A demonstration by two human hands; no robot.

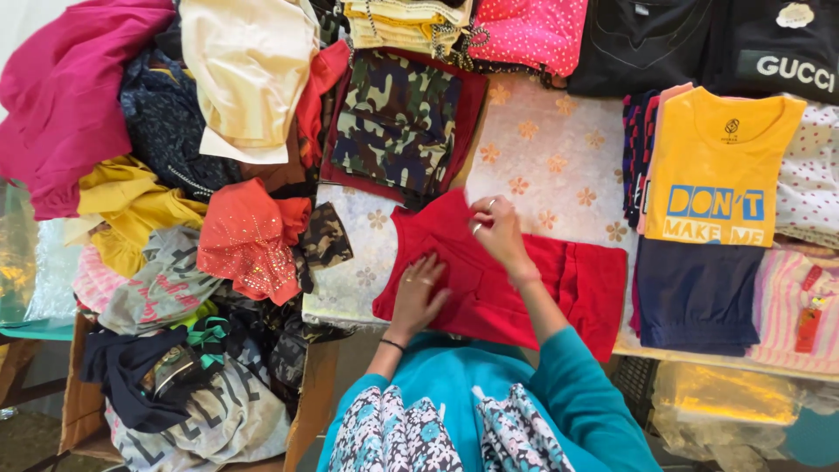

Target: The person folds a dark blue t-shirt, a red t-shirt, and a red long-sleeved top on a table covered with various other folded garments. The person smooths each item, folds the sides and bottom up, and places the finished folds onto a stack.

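A red garment (577, 284) lies spread on a white sheet with a pale flower pattern (559, 149), right in front of me. My left hand (418, 293) rests flat on its left part, fingers apart, pressing the cloth down. My right hand (495, 229) pinches a folded edge of the red garment near its upper middle. A camouflage piece with red trim (398, 118) lies just beyond it.
A loose heap of clothes fills the left side: magenta (65, 96), cream (249, 74), yellow (131, 205), orange (249, 240). Folded items lie at right: a yellow printed shirt (721, 149), a navy piece (695, 297), black shirts (699, 44). A pink dotted piece (533, 31) lies at the top.
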